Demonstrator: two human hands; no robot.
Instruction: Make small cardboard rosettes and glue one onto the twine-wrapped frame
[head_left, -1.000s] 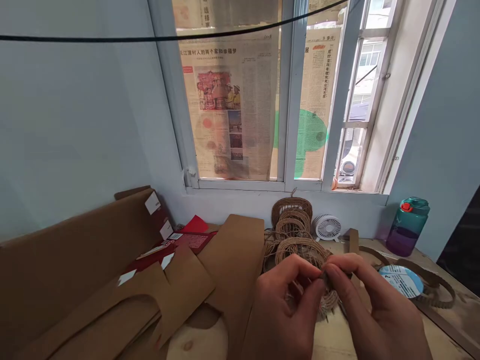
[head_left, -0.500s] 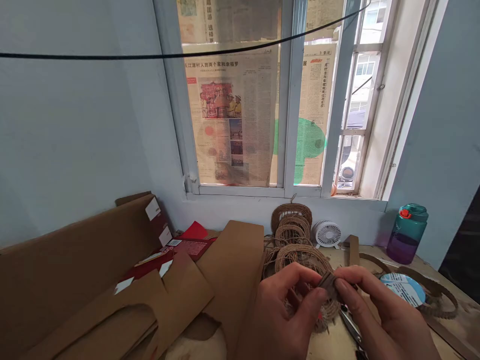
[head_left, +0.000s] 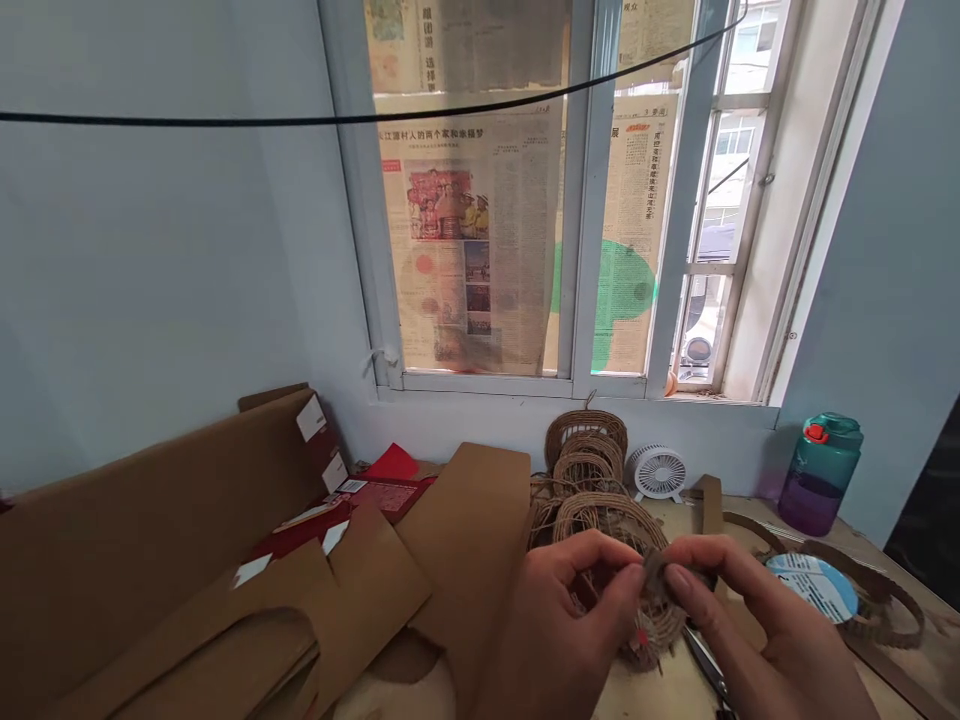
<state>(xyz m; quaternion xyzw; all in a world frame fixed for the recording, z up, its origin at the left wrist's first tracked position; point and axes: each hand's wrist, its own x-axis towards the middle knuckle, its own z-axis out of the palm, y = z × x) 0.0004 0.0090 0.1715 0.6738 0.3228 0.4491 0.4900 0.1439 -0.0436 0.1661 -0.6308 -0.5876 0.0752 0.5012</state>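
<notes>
My left hand [head_left: 559, 625] and my right hand [head_left: 757, 625] meet at the bottom centre, fingertips pinched together on a small dark brown piece [head_left: 654, 572] held between them. Just behind and below the piece lies a woven rope basket [head_left: 600, 520] with loose fibres. Metal scissors [head_left: 705, 660] rest on the table under my right hand. The small piece is largely hidden by my fingers, so I cannot make out what it is.
Brown cardboard sheets [head_left: 187, 560] cover the left of the wooden table. More woven baskets [head_left: 586, 440], a small white fan [head_left: 658, 472], a teal and purple bottle [head_left: 819, 475], a blue-white round lid [head_left: 814, 588] and corrugated strips [head_left: 885, 610] stand at the right. Newspaper covers the window [head_left: 480, 230].
My view has shifted slightly, and the scissors have come into sight beneath my right hand. Both hands keep pinching the small piece, which sits a little lower in view.
</notes>
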